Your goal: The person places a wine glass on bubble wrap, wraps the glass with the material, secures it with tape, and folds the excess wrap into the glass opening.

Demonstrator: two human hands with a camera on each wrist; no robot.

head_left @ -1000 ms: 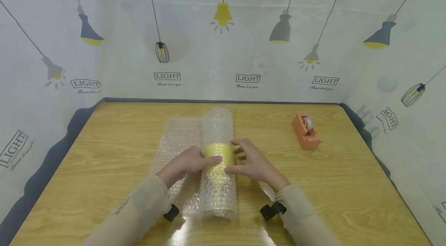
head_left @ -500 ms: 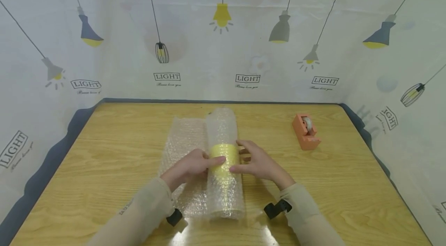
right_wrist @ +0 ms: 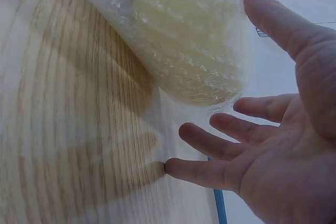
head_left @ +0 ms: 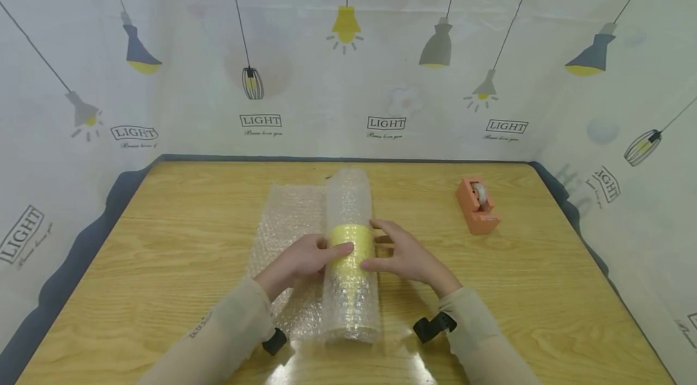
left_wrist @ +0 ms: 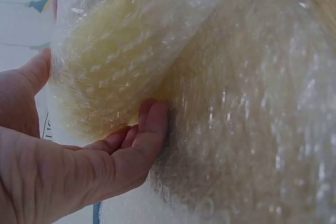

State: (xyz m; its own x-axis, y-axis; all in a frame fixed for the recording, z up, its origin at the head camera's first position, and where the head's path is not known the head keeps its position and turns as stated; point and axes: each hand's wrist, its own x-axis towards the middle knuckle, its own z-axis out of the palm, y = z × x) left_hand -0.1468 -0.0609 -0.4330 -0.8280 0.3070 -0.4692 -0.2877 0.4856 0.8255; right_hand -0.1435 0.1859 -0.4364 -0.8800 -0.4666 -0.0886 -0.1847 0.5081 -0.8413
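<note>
A bubble wrap roll (head_left: 348,203) lies lengthwise on the table, with something yellow showing through its middle. From its left side a flat sheet of bubble wrap (head_left: 291,209) spreads out. My left hand (head_left: 302,256) holds the roll from the left, thumb on top; in the left wrist view its fingers (left_wrist: 153,124) curl under the roll's lower edge. On the right side, my right hand (head_left: 405,255) touches the roll with its thumb. Its other fingers (right_wrist: 210,141) are spread and fairly straight beside the roll in the right wrist view. What the yellow thing is stays blurred by the wrap.
An orange tape dispenser (head_left: 477,206) with a tape roll stands at the back right of the wooden table (head_left: 544,288). A printed curtain (head_left: 305,70) with lamp drawings surrounds the table's back and sides.
Both hands and the bubble wrap roll have shifted slightly to the right, mostly in the first half second. The flat sheet has slid along with them. The tape dispenser stays where it was.
</note>
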